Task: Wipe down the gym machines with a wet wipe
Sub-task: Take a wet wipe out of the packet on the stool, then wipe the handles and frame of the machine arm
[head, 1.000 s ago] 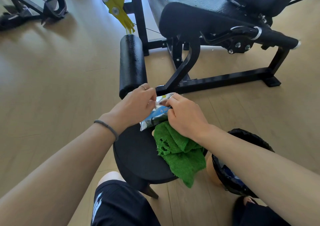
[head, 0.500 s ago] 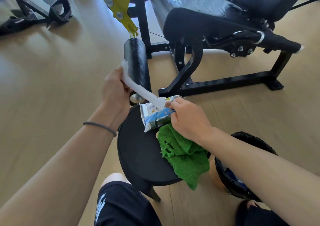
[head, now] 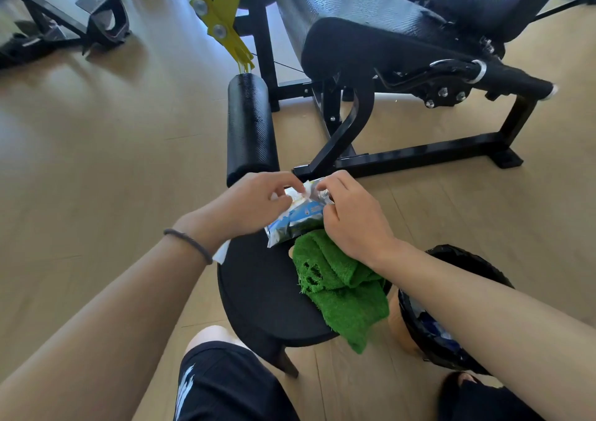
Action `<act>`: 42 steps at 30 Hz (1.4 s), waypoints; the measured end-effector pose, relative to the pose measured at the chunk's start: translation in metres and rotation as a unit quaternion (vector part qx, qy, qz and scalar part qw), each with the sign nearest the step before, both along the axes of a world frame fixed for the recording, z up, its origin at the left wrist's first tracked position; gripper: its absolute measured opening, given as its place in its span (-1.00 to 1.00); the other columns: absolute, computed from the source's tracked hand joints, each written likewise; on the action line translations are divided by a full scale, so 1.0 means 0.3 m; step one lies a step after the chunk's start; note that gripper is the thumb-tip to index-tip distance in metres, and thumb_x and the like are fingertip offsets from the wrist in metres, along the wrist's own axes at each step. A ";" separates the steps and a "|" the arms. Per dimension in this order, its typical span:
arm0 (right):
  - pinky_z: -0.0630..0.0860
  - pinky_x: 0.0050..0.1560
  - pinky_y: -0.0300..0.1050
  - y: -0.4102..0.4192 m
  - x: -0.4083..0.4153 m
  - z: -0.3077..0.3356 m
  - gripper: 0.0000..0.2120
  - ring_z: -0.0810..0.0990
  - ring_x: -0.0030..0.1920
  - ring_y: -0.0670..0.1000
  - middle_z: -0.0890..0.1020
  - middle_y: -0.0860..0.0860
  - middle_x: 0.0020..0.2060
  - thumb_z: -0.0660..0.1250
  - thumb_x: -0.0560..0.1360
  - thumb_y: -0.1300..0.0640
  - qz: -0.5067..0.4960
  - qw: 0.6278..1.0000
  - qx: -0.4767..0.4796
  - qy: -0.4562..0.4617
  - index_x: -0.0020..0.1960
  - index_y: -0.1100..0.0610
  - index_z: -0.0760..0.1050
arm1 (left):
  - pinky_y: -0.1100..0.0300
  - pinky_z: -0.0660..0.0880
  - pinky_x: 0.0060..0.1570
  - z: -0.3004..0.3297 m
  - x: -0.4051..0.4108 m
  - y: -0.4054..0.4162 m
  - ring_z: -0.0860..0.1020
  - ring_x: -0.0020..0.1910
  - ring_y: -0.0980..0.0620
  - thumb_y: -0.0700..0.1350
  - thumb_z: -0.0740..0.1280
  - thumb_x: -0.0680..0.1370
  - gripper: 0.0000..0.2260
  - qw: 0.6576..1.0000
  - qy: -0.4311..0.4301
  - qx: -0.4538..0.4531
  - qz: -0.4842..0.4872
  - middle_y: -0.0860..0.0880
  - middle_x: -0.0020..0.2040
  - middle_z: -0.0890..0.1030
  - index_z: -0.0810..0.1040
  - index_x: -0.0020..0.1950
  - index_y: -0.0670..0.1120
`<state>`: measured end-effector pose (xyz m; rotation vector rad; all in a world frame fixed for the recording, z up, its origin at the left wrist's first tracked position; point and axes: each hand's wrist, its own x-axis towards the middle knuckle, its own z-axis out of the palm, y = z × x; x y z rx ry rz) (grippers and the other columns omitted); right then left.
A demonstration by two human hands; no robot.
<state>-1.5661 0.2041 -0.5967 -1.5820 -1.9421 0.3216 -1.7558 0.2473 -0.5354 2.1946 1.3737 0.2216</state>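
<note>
Hands, left and right, both pinching half-hidden wipe packet top.

Left grip and right grip both pinched

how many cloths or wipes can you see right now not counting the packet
2: a green cloth draped over the round black stool's right edge, and a white wipe peeking from under the left hand. More wipes may be hidden inside the packet.

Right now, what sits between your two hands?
In the head view, the wet wipe pack lies between the left hand and right hand; both pinch its top edge above the black stool.
</note>
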 end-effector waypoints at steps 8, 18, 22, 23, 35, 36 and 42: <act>0.48 -0.06 -0.09 0.005 -0.004 -0.007 -0.73 0.49 0.10 0.00 0.54 -0.02 0.11 0.22 0.49 0.28 0.024 1.000 0.007 0.001 0.16 0.15 0.52 | 0.02 0.55 0.09 -0.060 0.081 0.027 0.60 -0.01 0.02 -0.14 0.21 0.62 -0.74 0.998 0.055 0.024 -0.025 0.03 0.03 0.64 0.64 0.20 0.04; 0.47 0.05 -0.07 0.035 0.020 0.024 -0.78 0.48 0.11 0.10 0.58 0.06 0.03 0.16 0.52 0.21 0.086 0.992 -0.035 -0.087 -0.01 0.20 0.57 | -0.04 0.51 0.20 -0.023 0.128 0.057 0.59 0.07 -0.05 -0.09 0.19 0.62 -0.73 0.988 0.142 -0.046 -0.033 -0.03 0.02 0.67 0.69 0.11 0.00; 0.48 0.16 -0.01 0.062 0.035 0.164 -0.76 0.48 0.17 0.06 0.54 0.02 0.13 0.17 0.59 0.19 0.085 0.984 -0.120 -0.101 0.17 0.14 0.55 | 0.07 0.52 0.00 0.099 0.162 0.051 0.58 0.02 -0.04 0.04 0.19 0.67 -0.77 0.988 0.116 -0.093 0.039 -0.02 -0.04 0.62 0.60 0.06 -0.04; 0.48 0.13 -0.02 0.071 0.041 0.225 -0.77 0.49 0.13 0.04 0.53 0.01 0.11 0.18 0.58 0.20 0.070 0.987 -0.134 -0.058 0.18 0.13 0.53 | 0.11 0.48 -0.14 0.154 0.174 0.051 0.56 -0.08 -0.01 0.11 0.20 0.66 -0.74 0.988 0.091 -0.097 0.075 0.00 -0.10 0.60 0.55 0.00 -0.03; 0.56 -0.04 0.04 0.096 0.069 1.233 -0.72 0.63 -0.10 0.15 0.66 0.27 0.03 0.09 0.51 0.37 -0.089 0.836 -0.312 0.442 0.05 0.18 0.52 | 0.08 0.46 -0.15 1.172 0.232 0.030 0.51 -0.09 -0.01 0.00 0.38 0.41 -0.58 0.944 -0.127 -0.209 0.219 -0.09 -0.01 0.56 0.43 0.22 -0.08; 0.56 -0.01 0.06 0.088 0.065 1.319 -0.72 0.63 -0.11 0.13 0.66 0.28 0.03 0.08 0.51 0.38 -0.088 0.828 -0.319 0.453 0.04 0.19 0.52 | 0.11 0.44 -0.17 1.252 0.227 0.026 0.50 -0.10 0.00 -0.03 0.35 0.49 -0.66 0.947 -0.123 -0.195 0.223 -0.10 0.00 0.55 0.41 0.23 -0.07; 0.42 -0.29 -0.05 0.050 -0.013 1.809 -0.79 0.50 -0.37 0.04 0.69 0.18 -0.07 0.08 0.57 0.37 -0.056 0.760 -0.356 0.541 0.03 0.22 0.48 | 0.18 0.30 -0.28 1.712 0.141 0.008 0.41 -0.21 0.11 -0.06 0.21 0.67 -0.89 0.956 -0.161 -0.122 0.214 -0.02 -0.11 0.50 0.45 0.01 -0.07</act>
